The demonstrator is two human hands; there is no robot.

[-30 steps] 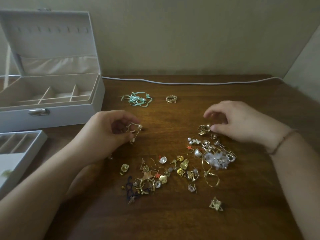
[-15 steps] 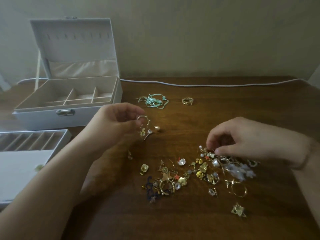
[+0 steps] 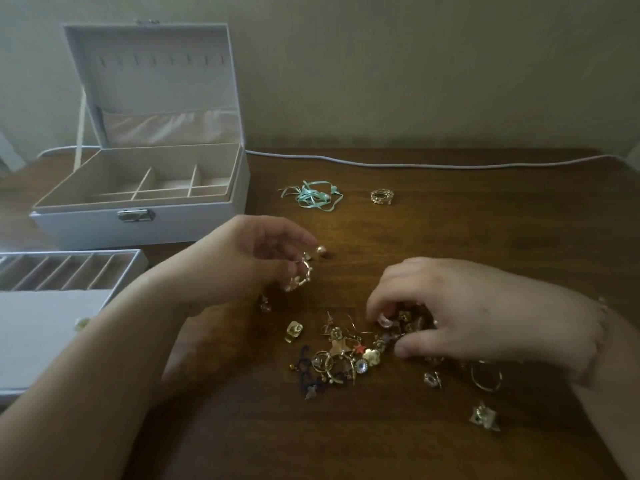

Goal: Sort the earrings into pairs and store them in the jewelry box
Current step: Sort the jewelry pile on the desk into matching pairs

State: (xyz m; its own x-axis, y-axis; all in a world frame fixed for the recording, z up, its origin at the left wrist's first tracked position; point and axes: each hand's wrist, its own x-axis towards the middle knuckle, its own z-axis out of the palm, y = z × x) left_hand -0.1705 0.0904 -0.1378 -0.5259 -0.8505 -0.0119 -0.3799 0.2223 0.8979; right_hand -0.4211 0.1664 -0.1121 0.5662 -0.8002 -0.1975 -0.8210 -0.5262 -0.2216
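1. The gold earrings [image 3: 301, 277] I'm working with sit in my left hand [image 3: 239, 261], fingers [image 3: 294, 237] curled round them; the cluster's long axis runs from upper right down to lower left, hanging just above the desk [image 3: 485, 237].
2. A pearl stud [image 3: 321, 250] lies on the desk just beside those fingertips.
3. My right hand [image 3: 460, 306] is down on the earring pile [image 3: 349, 351], fingers bent and pinching into it around a pale piece [image 3: 383, 320]; whether it is gripped, I cannot tell.
4. The pile spreads left to right across the desk in front of me, with a gold hoop [image 3: 486, 377] and a square gold piece [image 3: 484, 416] off to its right.
5. The jewelry box [image 3: 145, 223] stands open at far left, lid upright, its long side running left to right.
6. Its removable tray [image 3: 52, 306] lies nearer me at the left edge.
7. A mint ribbon tangle [image 3: 311, 196] and a gold ring [image 3: 382, 196] rest farther back.
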